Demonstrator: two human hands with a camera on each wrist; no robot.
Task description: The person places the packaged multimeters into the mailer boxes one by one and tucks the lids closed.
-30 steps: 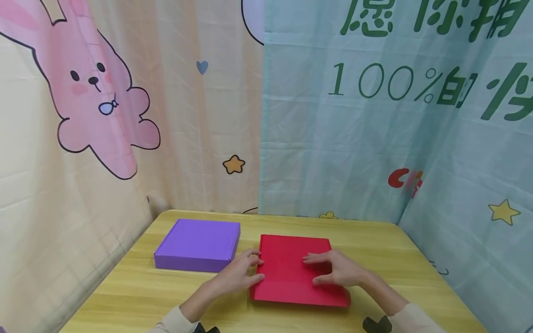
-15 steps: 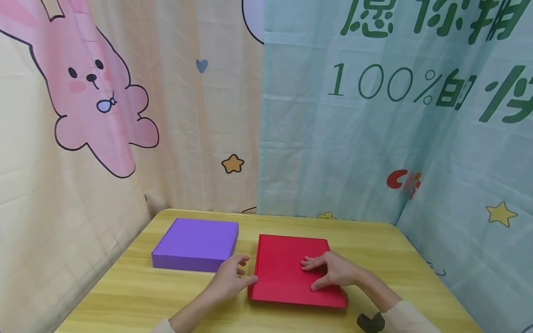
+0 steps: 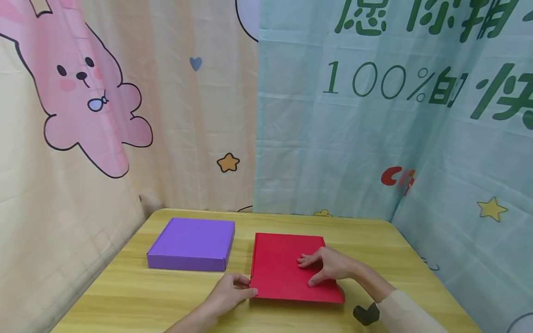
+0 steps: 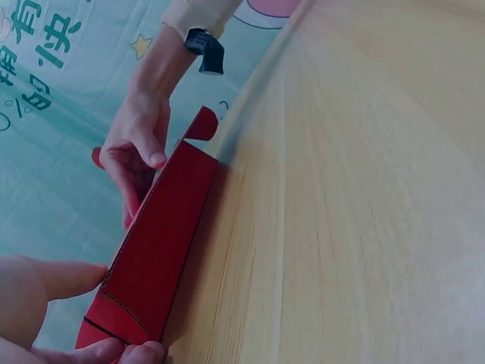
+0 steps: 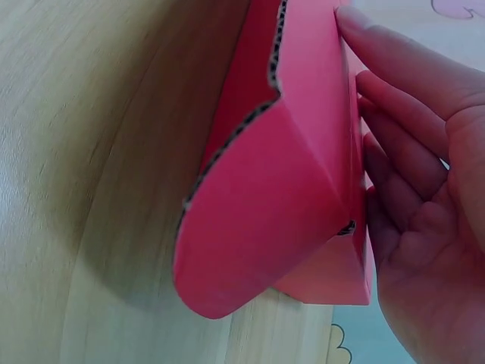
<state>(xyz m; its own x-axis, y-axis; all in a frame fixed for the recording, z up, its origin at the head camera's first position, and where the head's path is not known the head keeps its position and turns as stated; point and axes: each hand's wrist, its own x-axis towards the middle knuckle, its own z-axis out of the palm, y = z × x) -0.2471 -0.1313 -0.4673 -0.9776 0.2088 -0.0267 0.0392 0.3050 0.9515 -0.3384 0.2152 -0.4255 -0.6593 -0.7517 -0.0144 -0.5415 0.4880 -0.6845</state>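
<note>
A red cardboard mailer box [image 3: 275,259] lies on the wooden table, its lid down and its front panel [image 4: 159,235] facing the person. My left hand [image 3: 226,292] pinches its front left corner, thumb at the top front edge and fingertips low at the side. On the lid's right part rests my right hand [image 3: 333,264], fingers spread and relaxed. At the front right corner a rounded side flap [image 5: 242,227] sticks out from the box, its corrugated edge showing.
A closed purple box [image 3: 191,240] lies to the left of the red one, on the wooden table [image 3: 116,286]. Printed curtains [image 3: 316,152] surround the table at the back and sides. A dark wrist mount [image 3: 366,314] sits at the right sleeve.
My left hand has slid from the red box's left side toward the person, down to its front left corner. The right hand stays on the lid. The head view has shifted slightly right.
</note>
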